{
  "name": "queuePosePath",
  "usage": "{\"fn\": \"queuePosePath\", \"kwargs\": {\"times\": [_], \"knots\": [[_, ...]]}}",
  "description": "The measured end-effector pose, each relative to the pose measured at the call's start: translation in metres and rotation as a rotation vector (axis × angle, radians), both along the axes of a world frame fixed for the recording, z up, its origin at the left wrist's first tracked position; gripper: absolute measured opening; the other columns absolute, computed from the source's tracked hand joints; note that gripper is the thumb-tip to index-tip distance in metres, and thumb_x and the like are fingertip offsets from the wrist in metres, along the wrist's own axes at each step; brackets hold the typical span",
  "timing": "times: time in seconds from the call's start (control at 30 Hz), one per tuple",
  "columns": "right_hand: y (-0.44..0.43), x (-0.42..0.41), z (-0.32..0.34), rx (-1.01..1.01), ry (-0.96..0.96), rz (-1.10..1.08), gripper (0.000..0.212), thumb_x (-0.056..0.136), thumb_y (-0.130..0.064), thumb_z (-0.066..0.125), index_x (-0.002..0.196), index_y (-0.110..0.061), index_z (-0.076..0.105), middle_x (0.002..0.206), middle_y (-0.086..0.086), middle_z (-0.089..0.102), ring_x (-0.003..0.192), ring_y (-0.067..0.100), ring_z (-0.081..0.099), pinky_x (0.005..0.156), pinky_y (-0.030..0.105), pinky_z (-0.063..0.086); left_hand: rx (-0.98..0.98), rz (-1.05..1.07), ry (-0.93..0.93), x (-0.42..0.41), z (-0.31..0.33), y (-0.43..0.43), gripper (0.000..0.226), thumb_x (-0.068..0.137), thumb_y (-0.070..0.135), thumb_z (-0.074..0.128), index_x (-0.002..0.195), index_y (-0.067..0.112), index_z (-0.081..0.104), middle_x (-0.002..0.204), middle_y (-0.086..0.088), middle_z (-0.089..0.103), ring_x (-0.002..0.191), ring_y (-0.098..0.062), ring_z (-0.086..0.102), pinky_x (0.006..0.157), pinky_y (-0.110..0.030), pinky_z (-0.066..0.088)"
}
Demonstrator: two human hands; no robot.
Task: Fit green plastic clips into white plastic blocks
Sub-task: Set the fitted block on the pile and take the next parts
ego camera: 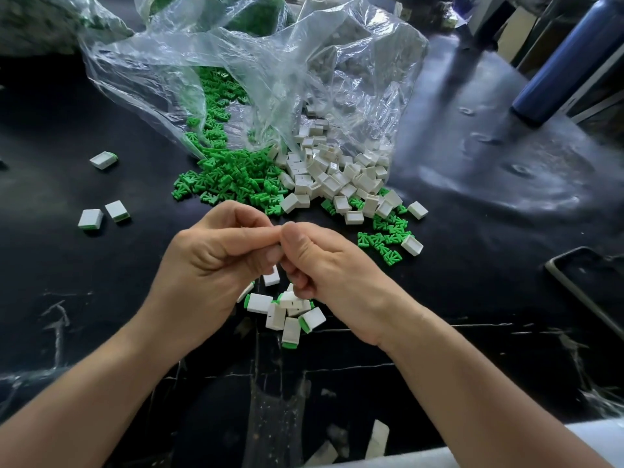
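Note:
My left hand [216, 251] and my right hand [324, 261] meet at the middle of the table, fingers curled and thumbs pressed together. A white block [271, 276] peeks out beneath the thumbs, pinched between both hands; no clip shows in the grip. Just below the hands lies a small heap of white blocks with green clips fitted [287, 314]. Loose green clips [229, 177] and empty white blocks [334, 177] spill from a clear plastic bag [256, 72] further back.
Three fitted blocks lie apart at the left [103, 159] [90, 219] [117, 210]. More green clips [381, 238] are scattered right of the hands. A dark blue bottle [570, 62] stands at the far right, and a dark tray edge [580, 292] sits at the right.

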State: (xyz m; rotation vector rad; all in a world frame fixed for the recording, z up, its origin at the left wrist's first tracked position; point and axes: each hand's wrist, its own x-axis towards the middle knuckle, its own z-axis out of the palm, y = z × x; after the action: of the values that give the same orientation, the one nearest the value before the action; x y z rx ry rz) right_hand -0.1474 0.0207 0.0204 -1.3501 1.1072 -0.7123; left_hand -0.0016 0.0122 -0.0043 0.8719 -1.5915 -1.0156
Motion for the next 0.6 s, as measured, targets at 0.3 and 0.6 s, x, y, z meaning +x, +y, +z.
{"fn": "queuePosePath", "kwargs": {"times": [0.3,0.6], "knots": [[-0.0040,-0.0037,-0.0005,0.056,-0.050,0.008,0.032,0.096,-0.035,0.036,0.090,-0.008,0.053,0.071,0.001,0.041,0.060,0.007,0.035,0.056,0.019,0.035,0.079,-0.041,0.021,0.0007,0.0018,0.0005,0.031,0.067,0.018,0.075,0.089,0.039,0.073,0.083,0.012,0.059,0.084,-0.013,0.060,0.077,-0.027,0.055],[-0.0002,0.0053,-0.0073,-0.050,0.072,-0.052,0.025,0.096,-0.037,0.036,0.088,-0.021,0.053,0.069,-0.016,0.042,0.065,0.002,0.041,0.066,0.025,0.033,0.214,0.008,0.113,-0.0038,0.0040,0.0057,0.016,0.066,0.017,0.067,0.074,0.028,0.077,0.079,0.007,0.060,0.082,-0.014,0.061,0.074,-0.029,0.057]]}}
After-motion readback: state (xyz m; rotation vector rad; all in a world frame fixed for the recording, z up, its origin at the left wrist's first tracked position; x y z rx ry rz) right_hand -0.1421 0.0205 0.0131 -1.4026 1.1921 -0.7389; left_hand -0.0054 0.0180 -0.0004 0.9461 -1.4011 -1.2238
